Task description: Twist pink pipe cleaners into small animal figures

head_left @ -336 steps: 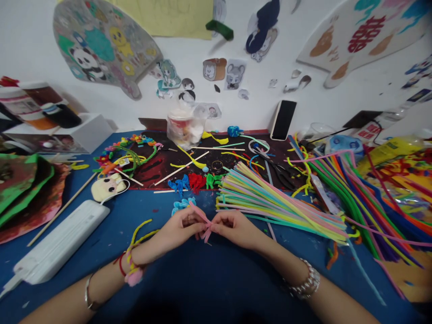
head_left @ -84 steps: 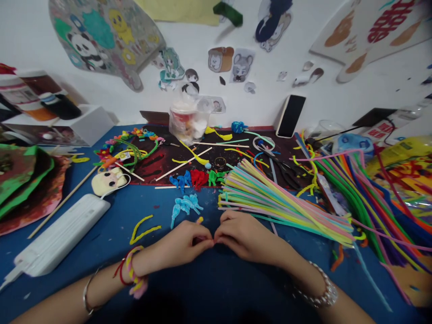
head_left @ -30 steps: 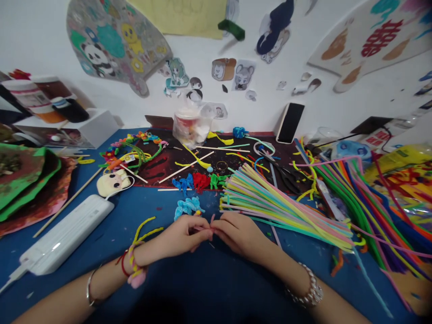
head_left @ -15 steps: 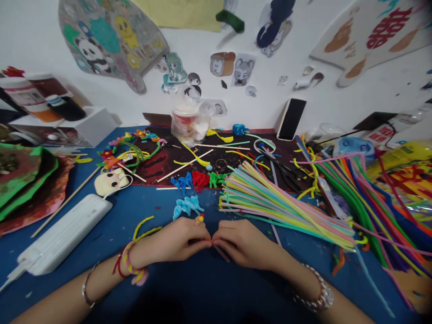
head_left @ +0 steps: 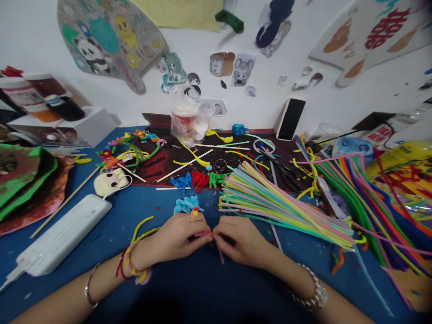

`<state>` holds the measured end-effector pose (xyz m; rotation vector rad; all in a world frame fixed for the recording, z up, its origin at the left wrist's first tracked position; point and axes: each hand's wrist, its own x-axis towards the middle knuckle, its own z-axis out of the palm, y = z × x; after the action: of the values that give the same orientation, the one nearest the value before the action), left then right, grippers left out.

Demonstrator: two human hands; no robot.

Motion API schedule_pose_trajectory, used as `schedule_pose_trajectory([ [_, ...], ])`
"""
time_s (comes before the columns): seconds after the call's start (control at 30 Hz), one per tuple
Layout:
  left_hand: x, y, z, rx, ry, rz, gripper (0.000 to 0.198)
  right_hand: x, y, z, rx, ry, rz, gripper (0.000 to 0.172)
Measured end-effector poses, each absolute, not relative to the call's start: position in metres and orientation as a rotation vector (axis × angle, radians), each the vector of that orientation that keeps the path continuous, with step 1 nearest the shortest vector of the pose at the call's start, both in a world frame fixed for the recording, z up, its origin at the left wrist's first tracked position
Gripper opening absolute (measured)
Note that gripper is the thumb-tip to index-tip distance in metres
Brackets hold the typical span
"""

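Observation:
Fingertip to fingertip above the blue table, both my hands pinch a short pink pipe cleaner point(head_left: 221, 256). One end of it hangs below the fingers of my right hand point(head_left: 241, 238). A bit of pink also shows between the thumb and fingers of my left hand point(head_left: 187, 234), which wears a ring with a small yellow and red top. Most of the piece is hidden by the fingers. Just beyond my left hand lie light blue twisted pipe-cleaner pieces point(head_left: 189, 204). Behind them are a dark blue piece point(head_left: 182, 182), a red piece point(head_left: 200, 180) and a green piece point(head_left: 216, 180).
A bundle of pastel pipe cleaners point(head_left: 280, 204) lies beyond my right hand, with brighter ones point(head_left: 354, 207) farther right. Black-handled pliers point(head_left: 290, 177) rest on the dark mat point(head_left: 151, 168). A white power strip point(head_left: 64, 234) is at left. A phone point(head_left: 290, 119) leans against the wall.
The fingers of both hands have shifted slightly and opened a little around the pink pipe cleaner. Its hanging end now points more steeply down, and some pink shows in my left hand.

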<state>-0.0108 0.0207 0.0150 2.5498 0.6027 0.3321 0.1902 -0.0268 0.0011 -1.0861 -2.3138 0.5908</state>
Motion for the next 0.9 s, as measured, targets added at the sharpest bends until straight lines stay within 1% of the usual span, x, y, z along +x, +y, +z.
schedule_pose_trajectory([
  [0.07, -0.008, 0.021, 0.016, 2.18, 0.683, 0.267, 0.031, 0.193, -0.026, 0.002, -0.953, -2.471, 0.231, 0.019],
  [0.13, -0.007, 0.022, 0.017, 1.841, 0.702, 0.155, 0.033, 0.195, -0.025, 0.002, -0.83, -2.576, -0.016, 0.019],
  [0.23, -0.008, 0.023, 0.014, 1.481, 0.688, 0.024, 0.027, 0.198, -0.023, 0.005, -0.724, -2.645, -0.168, 0.019],
  [0.37, -0.007, 0.024, 0.01, 1.304, 0.688, 0.014, 0.022, 0.199, -0.023, 0.007, -0.677, -2.655, -0.22, 0.018],
  [0.43, -0.006, 0.022, 0.01, 1.357, 0.71, 0.049, 0.021, 0.198, -0.024, 0.007, -0.706, -2.643, -0.205, 0.017],
  [0.5, -0.005, 0.018, 0.01, 1.568, 0.75, 0.131, 0.019, 0.197, -0.025, 0.006, -0.769, -2.604, -0.164, 0.017],
  [0.6, -0.006, 0.011, 0.011, 2.124, 0.773, 0.335, 0.018, 0.193, -0.026, 0.004, -0.884, -2.52, -0.016, 0.016],
  [0.67, -0.009, 0.007, 0.009, 2.519, 0.671, 0.474, 0.019, 0.191, -0.027, 0.003, -0.953, -2.451, 0.133, 0.016],
  [0.73, -0.011, 0.005, 0.007, 2.785, 0.551, 0.566, 0.02, 0.189, -0.027, 0.0, -1.0, -2.376, 0.248, 0.015],
  [0.8, -0.011, 0.004, 0.006, 2.807, 0.595, 0.603, 0.02, 0.189, -0.026, -0.002, -1.03, -2.327, 0.259, 0.015],
  [0.9, -0.007, 0.006, 0.009, 2.402, 0.822, 0.59, 0.017, 0.194, -0.023, -0.003, -1.007, -2.352, 0.076, 0.014],
])
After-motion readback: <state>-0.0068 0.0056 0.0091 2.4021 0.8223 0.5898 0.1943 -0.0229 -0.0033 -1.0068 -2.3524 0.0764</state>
